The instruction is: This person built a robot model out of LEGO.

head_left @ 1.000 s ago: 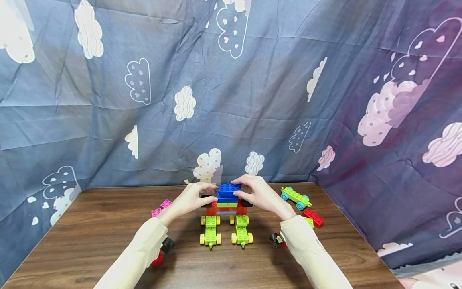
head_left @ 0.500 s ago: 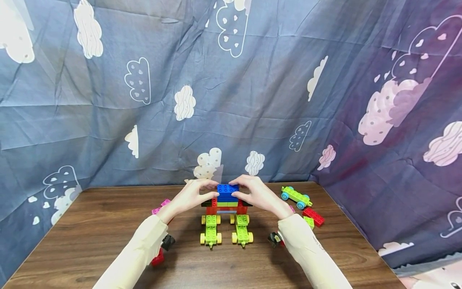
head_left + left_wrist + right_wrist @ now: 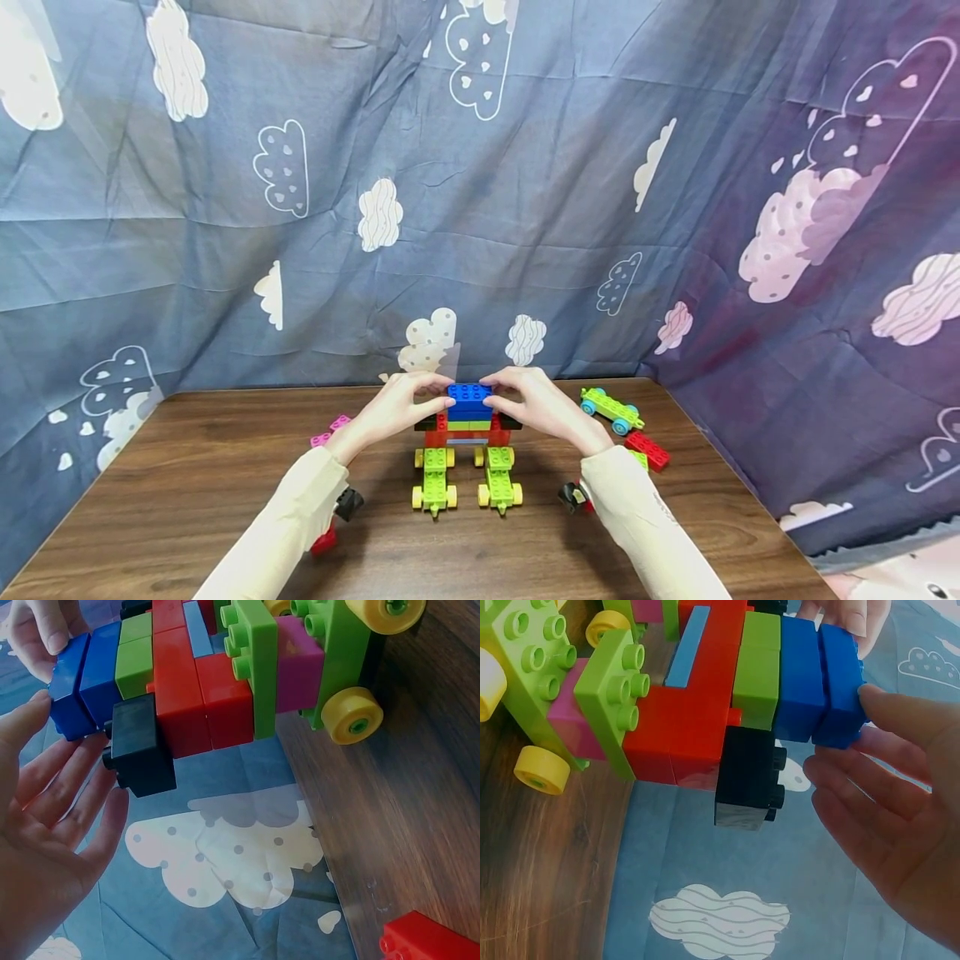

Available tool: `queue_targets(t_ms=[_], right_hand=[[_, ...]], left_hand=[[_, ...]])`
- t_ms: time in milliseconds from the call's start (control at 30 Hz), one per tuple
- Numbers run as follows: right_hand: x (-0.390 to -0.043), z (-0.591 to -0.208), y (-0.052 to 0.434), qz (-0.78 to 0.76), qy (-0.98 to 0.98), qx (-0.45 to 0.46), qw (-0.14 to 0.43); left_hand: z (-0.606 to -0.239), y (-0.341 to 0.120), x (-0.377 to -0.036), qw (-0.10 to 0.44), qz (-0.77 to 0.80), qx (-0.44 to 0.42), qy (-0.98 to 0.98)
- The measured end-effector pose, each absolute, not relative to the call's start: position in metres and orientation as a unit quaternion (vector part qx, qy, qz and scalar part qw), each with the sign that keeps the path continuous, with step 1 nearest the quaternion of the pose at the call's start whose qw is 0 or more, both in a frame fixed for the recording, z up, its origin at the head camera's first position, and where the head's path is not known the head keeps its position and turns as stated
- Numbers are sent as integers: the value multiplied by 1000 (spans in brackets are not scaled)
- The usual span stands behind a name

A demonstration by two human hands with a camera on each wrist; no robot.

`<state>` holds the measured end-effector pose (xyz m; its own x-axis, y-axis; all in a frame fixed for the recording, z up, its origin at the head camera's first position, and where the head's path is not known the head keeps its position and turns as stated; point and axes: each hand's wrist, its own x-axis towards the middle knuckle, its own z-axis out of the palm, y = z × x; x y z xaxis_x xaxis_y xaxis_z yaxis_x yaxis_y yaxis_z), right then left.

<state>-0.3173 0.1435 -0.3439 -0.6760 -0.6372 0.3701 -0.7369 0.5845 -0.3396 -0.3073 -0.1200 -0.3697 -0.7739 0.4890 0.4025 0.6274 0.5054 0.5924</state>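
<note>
A top blue brick (image 3: pixel 469 392) lies over another blue brick (image 3: pixel 101 671), the two lined up with a thin gap between them in the wrist views. My left hand (image 3: pixel 397 408) pinches its left end, thumb in front and fingers behind. My right hand (image 3: pixel 536 406) pinches the right end the same way. Below come lime bricks (image 3: pixel 135 667), red bricks (image 3: pixel 697 735) and a thin light blue piece (image 3: pixel 688 649). A black brick (image 3: pixel 144 746) juts from each side. The build stands on two lime wheeled bases (image 3: pixel 435 483) with yellow wheels.
Right of the build are a lime car base (image 3: pixel 611 408) with blue wheels, a red brick (image 3: pixel 647 451) and a black piece (image 3: pixel 573 497). Pink bricks (image 3: pixel 330 432), a black brick (image 3: pixel 348 504) and a red brick (image 3: pixel 324 537) lie by the left arm. A cloud-patterned cloth (image 3: pixel 337 275) hangs behind.
The top blue brick has shifted left and down, from askew to lined up over the lower blue brick. Both hands have kept their hold on it.
</note>
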Motion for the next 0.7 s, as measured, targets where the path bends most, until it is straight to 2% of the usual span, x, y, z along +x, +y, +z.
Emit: queue_targets(t_ms=[333, 700], right_hand=[[-317, -345, 141, 261, -887, 372, 87], [-316, -348, 140, 273, -886, 363, 92]], left_hand=[[-369, -119, -309, 83, -376, -324, -864], [-371, -119, -308, 75, -384, -325, -861]])
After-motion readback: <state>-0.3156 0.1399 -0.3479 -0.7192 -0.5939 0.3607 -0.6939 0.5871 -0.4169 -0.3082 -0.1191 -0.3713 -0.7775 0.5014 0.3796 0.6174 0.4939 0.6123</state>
